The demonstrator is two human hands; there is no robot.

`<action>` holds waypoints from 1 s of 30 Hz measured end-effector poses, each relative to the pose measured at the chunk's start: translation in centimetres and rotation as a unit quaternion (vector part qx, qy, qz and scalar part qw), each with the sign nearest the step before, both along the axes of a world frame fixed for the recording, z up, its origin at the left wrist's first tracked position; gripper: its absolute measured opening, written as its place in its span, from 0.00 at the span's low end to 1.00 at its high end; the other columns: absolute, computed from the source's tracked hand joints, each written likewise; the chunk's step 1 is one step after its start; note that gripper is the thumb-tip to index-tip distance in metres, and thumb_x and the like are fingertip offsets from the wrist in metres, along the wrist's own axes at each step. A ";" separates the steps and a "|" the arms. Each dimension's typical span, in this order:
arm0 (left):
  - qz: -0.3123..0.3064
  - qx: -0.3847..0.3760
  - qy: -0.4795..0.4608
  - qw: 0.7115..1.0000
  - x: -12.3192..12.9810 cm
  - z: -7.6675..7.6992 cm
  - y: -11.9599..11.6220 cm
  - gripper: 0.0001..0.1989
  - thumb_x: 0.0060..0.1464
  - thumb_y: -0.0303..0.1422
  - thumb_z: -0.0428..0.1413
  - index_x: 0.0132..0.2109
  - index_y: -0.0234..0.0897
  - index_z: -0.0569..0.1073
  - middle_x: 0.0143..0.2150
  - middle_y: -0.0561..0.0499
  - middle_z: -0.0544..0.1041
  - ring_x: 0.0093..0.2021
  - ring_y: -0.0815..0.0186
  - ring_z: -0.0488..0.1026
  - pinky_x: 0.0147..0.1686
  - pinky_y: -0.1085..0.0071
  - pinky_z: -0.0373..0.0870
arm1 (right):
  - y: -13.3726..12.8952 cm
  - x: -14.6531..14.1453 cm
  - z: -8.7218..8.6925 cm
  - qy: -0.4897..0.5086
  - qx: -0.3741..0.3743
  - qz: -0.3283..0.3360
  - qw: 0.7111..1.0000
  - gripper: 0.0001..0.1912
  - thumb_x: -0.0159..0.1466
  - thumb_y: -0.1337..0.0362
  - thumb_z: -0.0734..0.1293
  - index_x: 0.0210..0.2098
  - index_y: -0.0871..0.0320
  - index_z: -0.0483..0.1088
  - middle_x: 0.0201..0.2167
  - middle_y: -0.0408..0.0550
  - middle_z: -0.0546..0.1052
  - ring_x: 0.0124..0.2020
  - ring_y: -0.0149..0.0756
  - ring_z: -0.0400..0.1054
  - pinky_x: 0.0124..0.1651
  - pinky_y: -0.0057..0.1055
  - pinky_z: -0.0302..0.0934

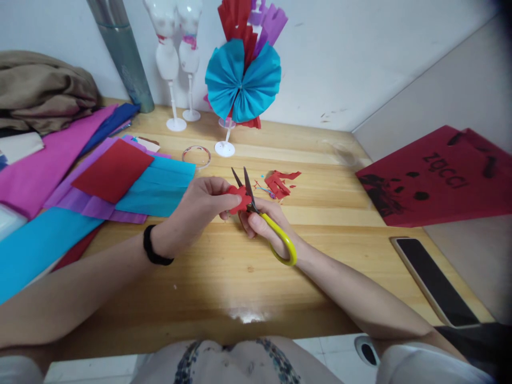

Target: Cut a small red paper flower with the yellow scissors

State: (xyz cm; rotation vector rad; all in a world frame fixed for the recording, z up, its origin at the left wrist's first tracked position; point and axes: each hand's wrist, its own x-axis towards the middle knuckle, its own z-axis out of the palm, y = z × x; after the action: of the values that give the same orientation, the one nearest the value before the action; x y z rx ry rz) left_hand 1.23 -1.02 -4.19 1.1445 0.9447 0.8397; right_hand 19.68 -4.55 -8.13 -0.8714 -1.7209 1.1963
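My left hand [204, 198] pinches a small piece of red paper [237, 201] with a scalloped, flower-like edge. In my right hand [266, 221] is a pair of scissors [283, 242] with yellow handles. Their dark blades stand apart, pointing up and away from me, right at the red piece. Whether paper lies between the blades I cannot tell. Red paper scraps [279, 185] lie on the table just beyond my right hand.
Folded paper sheets [160, 184] cover the table's left. At the back stand a bottle [128, 58], white mannequin stands [167, 58] and a blue paper fan dress [224, 80]. A tape roll [196, 157] lies before them. On the right are a red bag [440, 181] and a phone [436, 282].
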 end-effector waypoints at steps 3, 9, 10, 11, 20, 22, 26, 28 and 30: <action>-0.005 0.002 0.001 1.000 0.0 -0.1 0.1 0.08 0.42 0.32 0.63 0.22 0.36 0.73 0.24 0.52 0.76 0.26 0.72 0.67 0.25 0.75 0.61 | 0.0 -0.1 0.1 0.012 -0.006 0.010 1.000 0.27 0.72 0.41 0.64 0.39 0.59 0.77 0.19 0.39 0.66 0.21 0.32 0.57 0.30 0.32 0.56; -0.004 0.001 0.003 1.000 0.0 0.1 0.2 0.07 0.42 0.32 0.64 0.23 0.36 0.74 0.25 0.52 0.77 0.26 0.71 0.67 0.25 0.74 0.60 | -0.2 -0.1 0.5 0.017 -0.024 0.015 0.999 0.27 0.71 0.40 0.64 0.38 0.59 0.76 0.19 0.38 0.65 0.21 0.30 0.57 0.25 0.29 0.53; -0.005 0.002 0.003 1.000 0.0 0.1 0.2 0.07 0.42 0.32 0.64 0.23 0.36 0.74 0.25 0.52 0.77 0.26 0.71 0.68 0.25 0.74 0.61 | -0.2 -0.1 0.5 0.022 -0.031 0.016 0.999 0.27 0.71 0.41 0.64 0.37 0.59 0.76 0.20 0.39 0.65 0.21 0.30 0.57 0.24 0.28 0.53; -0.006 0.002 0.003 1.000 0.0 0.1 0.1 0.06 0.42 0.32 0.64 0.23 0.36 0.75 0.26 0.52 0.77 0.27 0.71 0.68 0.25 0.74 0.61 | -0.3 -0.2 0.5 0.028 -0.038 0.018 0.999 0.26 0.71 0.41 0.64 0.37 0.59 0.76 0.20 0.39 0.65 0.21 0.29 0.57 0.24 0.28 0.53; -0.018 0.006 0.001 1.000 -0.2 0.0 0.3 0.05 0.42 0.32 0.64 0.25 0.36 0.76 0.26 0.52 0.77 0.26 0.71 0.69 0.25 0.75 0.63 | -0.3 -0.1 0.1 0.021 -0.033 -0.001 0.999 0.28 0.70 0.39 0.65 0.41 0.60 0.77 0.20 0.38 0.64 0.20 0.29 0.55 0.23 0.29 0.51; -0.018 0.005 0.004 1.000 -0.3 0.1 0.4 0.05 0.42 0.32 0.64 0.25 0.36 0.77 0.25 0.52 0.77 0.26 0.71 0.69 0.24 0.75 0.63 | -0.3 -0.1 0.1 0.018 -0.023 -0.002 1.000 0.28 0.71 0.40 0.65 0.42 0.60 0.77 0.19 0.38 0.64 0.20 0.30 0.55 0.25 0.29 0.51; -0.015 0.009 0.009 1.000 -0.4 0.1 0.6 0.05 0.41 0.32 0.64 0.24 0.36 0.77 0.24 0.53 0.76 0.25 0.72 0.68 0.24 0.75 0.63 | -0.3 0.0 0.1 0.011 -0.037 -0.016 0.999 0.29 0.70 0.38 0.65 0.42 0.60 0.78 0.19 0.38 0.64 0.21 0.30 0.56 0.25 0.30 0.51; -0.015 0.012 0.009 1.000 -0.4 0.2 0.6 0.06 0.41 0.32 0.65 0.23 0.36 0.76 0.23 0.54 0.75 0.24 0.72 0.67 0.24 0.76 0.63 | -0.2 0.0 0.0 0.016 -0.029 -0.017 0.999 0.29 0.70 0.39 0.65 0.42 0.60 0.79 0.18 0.38 0.64 0.21 0.31 0.56 0.26 0.30 0.53; -0.012 0.012 0.006 1.000 -0.4 0.4 0.6 0.07 0.41 0.32 0.65 0.22 0.36 0.75 0.22 0.54 0.74 0.23 0.73 0.66 0.23 0.76 0.63 | -0.1 0.0 -0.2 0.021 -0.015 -0.016 1.000 0.28 0.70 0.39 0.65 0.42 0.59 0.79 0.17 0.38 0.64 0.21 0.32 0.57 0.29 0.31 0.56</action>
State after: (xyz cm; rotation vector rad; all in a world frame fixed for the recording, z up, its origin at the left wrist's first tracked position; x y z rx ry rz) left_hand 0.80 -0.43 -3.81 1.1805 0.9311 0.8288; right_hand 19.68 -4.63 -8.35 -0.8836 -1.6530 1.2131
